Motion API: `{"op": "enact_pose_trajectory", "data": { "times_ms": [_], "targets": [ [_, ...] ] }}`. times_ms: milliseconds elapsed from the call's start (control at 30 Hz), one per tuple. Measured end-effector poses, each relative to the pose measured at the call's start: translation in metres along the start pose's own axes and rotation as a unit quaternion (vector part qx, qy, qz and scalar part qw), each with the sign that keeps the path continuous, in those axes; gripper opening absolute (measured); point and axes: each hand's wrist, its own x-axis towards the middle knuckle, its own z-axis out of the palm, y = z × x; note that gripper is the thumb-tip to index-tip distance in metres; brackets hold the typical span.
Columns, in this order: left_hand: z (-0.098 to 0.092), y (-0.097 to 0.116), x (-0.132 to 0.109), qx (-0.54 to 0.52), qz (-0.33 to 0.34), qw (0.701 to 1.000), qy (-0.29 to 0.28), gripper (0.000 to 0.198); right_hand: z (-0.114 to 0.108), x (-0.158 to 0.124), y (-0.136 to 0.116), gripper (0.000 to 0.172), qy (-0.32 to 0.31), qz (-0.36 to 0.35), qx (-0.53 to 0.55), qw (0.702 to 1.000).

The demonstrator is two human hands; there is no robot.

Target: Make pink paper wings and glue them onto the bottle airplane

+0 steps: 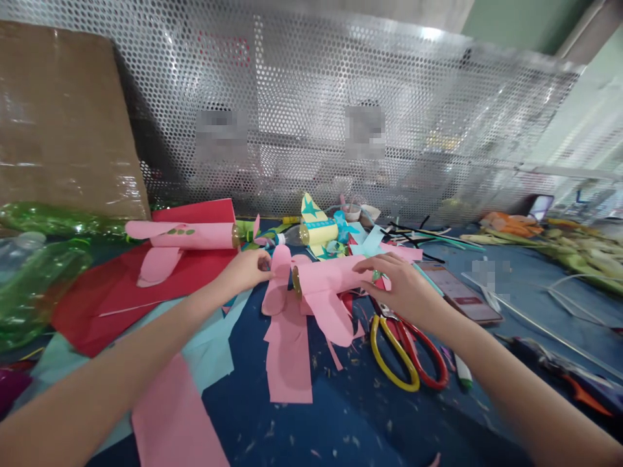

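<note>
Near the middle of the blue table lies a pink paper-wrapped bottle plane (pixel 331 275) with a wing pointing toward me. My right hand (pixel 402 279) rests its fingers on the plane's right end, thumb and fingers around it. My left hand (pixel 250 269) is closed in a pinch at the upper edge of a pink paper strip (pixel 276 288), just left of the plane. More pink paper (pixel 291 370) lies below. A second pink plane (pixel 195 236) sits on red paper (pixel 117 301) at the left, and a yellow-and-blue one (pixel 318 228) stands behind.
Scissors with yellow and red handles (pixel 409 353), a marker (pixel 463 373) and a phone (pixel 460 292) lie at the right. Green bottles (pixel 41 292) and cardboard (pixel 68 123) are at the left. A perforated metal panel (pixel 302 97) runs behind.
</note>
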Motion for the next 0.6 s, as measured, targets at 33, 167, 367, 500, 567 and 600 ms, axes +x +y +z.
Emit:
{"op": "enact_pose_trajectory", "data": {
  "times_ms": [33,167,367,500,567,600],
  "targets": [
    [-0.002,0.001,0.0,-0.019,-0.002,1.0,-0.012,0.018,-0.002,0.0,0.001,0.015,0.002,-0.002,0.003,1.0],
    [-0.024,0.012,-0.002,-0.103,-0.02,0.993,-0.053,0.025,-0.005,-0.001,0.005,0.011,-0.014,0.0,0.001,1.0],
    [-0.055,0.049,-0.017,-0.278,-0.019,0.956,-0.087,0.029,-0.011,0.0,0.006,0.012,-0.043,0.017,0.001,0.999],
    [-0.044,0.072,-0.024,-0.344,0.019,0.935,-0.078,0.022,-0.027,-0.005,0.007,0.016,-0.039,0.054,-0.015,0.998],
    [-0.032,0.076,-0.023,-0.304,0.047,0.949,-0.063,0.021,-0.038,-0.014,0.01,0.017,-0.025,0.073,-0.026,0.997],
    [-0.026,0.075,-0.021,-0.265,0.065,0.961,-0.05,0.02,-0.044,-0.021,0.011,0.016,-0.016,0.088,-0.028,0.996]
  ]
}}
